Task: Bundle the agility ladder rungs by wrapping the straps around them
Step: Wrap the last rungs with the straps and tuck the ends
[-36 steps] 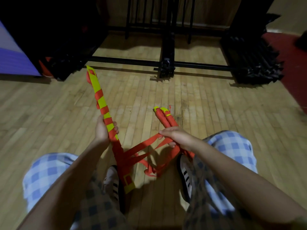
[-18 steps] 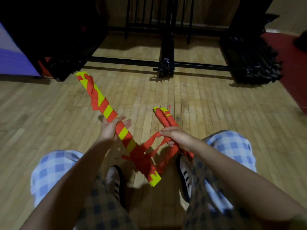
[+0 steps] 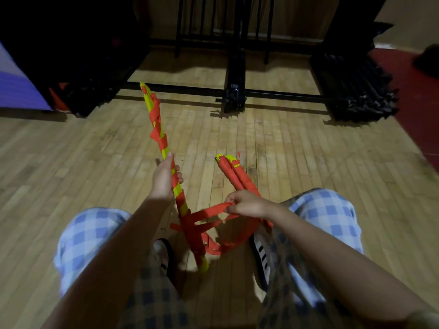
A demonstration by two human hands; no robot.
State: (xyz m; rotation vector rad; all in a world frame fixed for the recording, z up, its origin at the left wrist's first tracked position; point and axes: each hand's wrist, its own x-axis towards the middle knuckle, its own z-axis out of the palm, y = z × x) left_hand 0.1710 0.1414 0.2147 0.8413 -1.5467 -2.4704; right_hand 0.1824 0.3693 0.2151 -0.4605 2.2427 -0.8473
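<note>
Left hand [image 3: 164,179] grips the half-wrapped rungs [image 3: 158,129] upright; right hand [image 3: 247,204] pinches a strap [image 3: 209,211] beside them.

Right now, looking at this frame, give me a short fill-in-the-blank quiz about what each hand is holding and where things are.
1. The left hand grips the yellow rung bundle, partly wrapped in a strap coloured ____.
2. The right hand pinches a loose ____.
3. The fully wrapped bundle lies under the ____ hand.
4. The floor is made of ____.

Missing words: orange; strap; right; wood
</note>
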